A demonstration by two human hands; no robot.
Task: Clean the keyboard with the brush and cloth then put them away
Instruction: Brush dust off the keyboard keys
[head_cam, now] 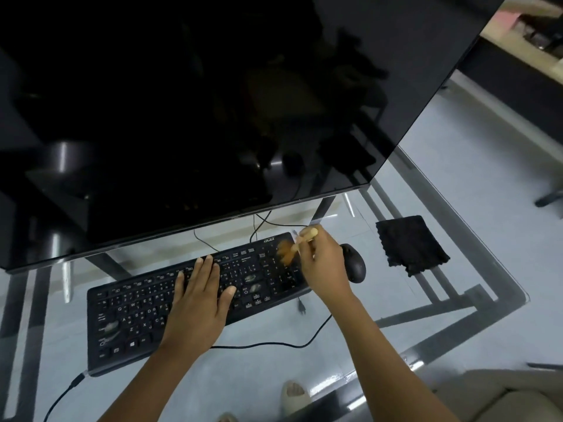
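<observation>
- You are in the brushing step: your right hand [324,268] grasps the wooden handle of the brush [297,245], its blurred bristles down on the number-pad end of the keyboard [195,296].
- Your left hand [199,295] lies flat with straight fingers on the middle keys, steadying the board and gripping nothing.
- The keyboard sits slantwise on the glass table [475,190], just below the lower edge of the monitor [182,117].
- Pale smudges show on keys at the left and near the arrow keys, so I judge brushing is unfinished; next, sweep those patches, lifting your left hand out of the way.
- The cloth [411,245] waits untouched to the right, beyond the mouse [353,263].
- The mouse sits just beside your brushing hand, and the monitor overhangs the far keys, so room is tight there. Nearer you the glass offers more room, with only a cable [274,344] across it.
</observation>
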